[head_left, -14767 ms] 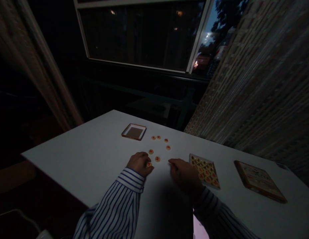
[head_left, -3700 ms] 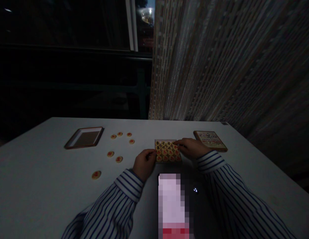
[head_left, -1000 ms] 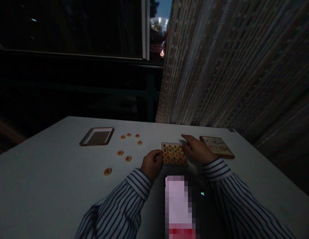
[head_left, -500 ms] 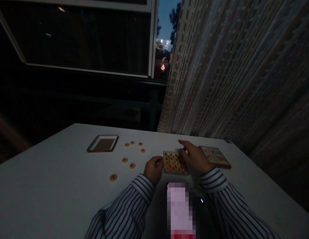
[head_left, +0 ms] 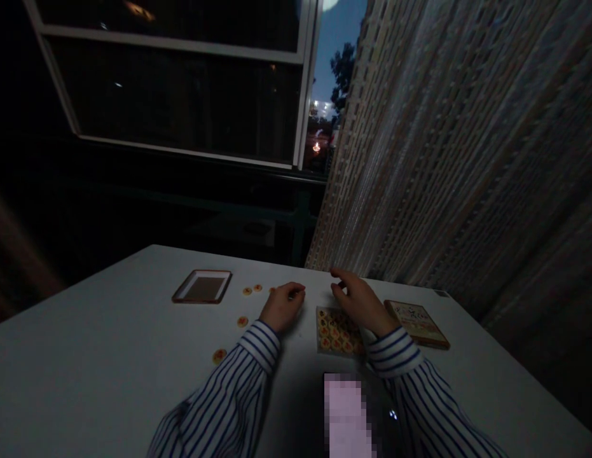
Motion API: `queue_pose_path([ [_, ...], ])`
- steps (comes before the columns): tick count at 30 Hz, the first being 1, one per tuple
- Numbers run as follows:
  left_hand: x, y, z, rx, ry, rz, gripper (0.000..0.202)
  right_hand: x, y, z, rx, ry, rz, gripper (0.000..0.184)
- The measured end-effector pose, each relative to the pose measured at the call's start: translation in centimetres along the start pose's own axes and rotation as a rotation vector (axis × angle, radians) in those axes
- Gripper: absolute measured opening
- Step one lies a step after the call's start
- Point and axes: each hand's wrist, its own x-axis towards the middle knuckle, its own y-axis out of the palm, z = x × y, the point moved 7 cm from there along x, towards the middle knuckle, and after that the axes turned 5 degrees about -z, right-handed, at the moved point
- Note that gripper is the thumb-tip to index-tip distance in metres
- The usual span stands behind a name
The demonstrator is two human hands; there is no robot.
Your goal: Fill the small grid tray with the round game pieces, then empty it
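Observation:
My left hand (head_left: 282,306) is above the table, left of the piece box and beside the loose pieces, partly covering them. Its fingers and thumb are closed together; what they pinch, if anything, cannot be made out. My right hand (head_left: 361,304) reaches over the far right part of the shallow box of Chinese chess pieces (head_left: 334,343), with thumb and forefinger apart and nothing visible between them. Rows of round wooden pieces with red and dark characters fill that box. Loose Chinese chess pieces (head_left: 242,322) lie to the left, one of them (head_left: 219,356) nearest me.
A brown-rimmed tray-like lid (head_left: 205,287) lies at the left on the white table (head_left: 109,356). A flat printed box (head_left: 416,323) is right of my right hand. In front of me is a phone (head_left: 348,413) with a blurred screen. A curtain (head_left: 410,159) hangs behind.
My left hand has left the box's side and moved left and away from me, towards the loose pieces. My right hand has shifted slightly left, still over the box. The view has tilted up.

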Motion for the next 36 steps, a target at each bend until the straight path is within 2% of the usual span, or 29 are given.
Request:
queue_pose_path([
  [3, 1.3, -1.3, 0.2, 0.149, 0.031, 0.014, 0.027, 0.6, 1.0, 0.6, 0.031, 0.001, 0.015, 0.041],
  [6, 2.3, -2.6, 1.3, 0.304, 0.015, -0.007, 0.032, 1.2, 1.7, 0.9, 0.028, -0.002, 0.026, 0.039],
  [13, 3.9, -4.0, 4.2, 0.431, 0.060, 0.016, 0.039, 3.1, 3.3, 0.6, 0.003, -0.003, 0.092, 0.037],
  [19, 3.9, -3.9, 6.0, 0.483, 0.059, 0.073, 0.040, 4.0, 5.1, 0.7, -0.053, -0.030, 0.194, 0.038],
  [25, 3.8, -2.6, 7.7, 0.525, 0.036, 0.120, 0.037, 3.3, 6.6, 1.1, -0.162, -0.068, 0.236, 0.039],
  [32, 3.4, -2.1, 7.5, 0.581, 0.106, 0.116, 0.033, 2.9, 7.3, 2.7, -0.263, -0.141, 0.211, 0.037],
  [36, 3.2, -2.0, 7.3, 0.640, 0.092, 0.140, 0.030, 2.8, 7.8, 3.2, -0.281, -0.158, 0.231, 0.037],
])
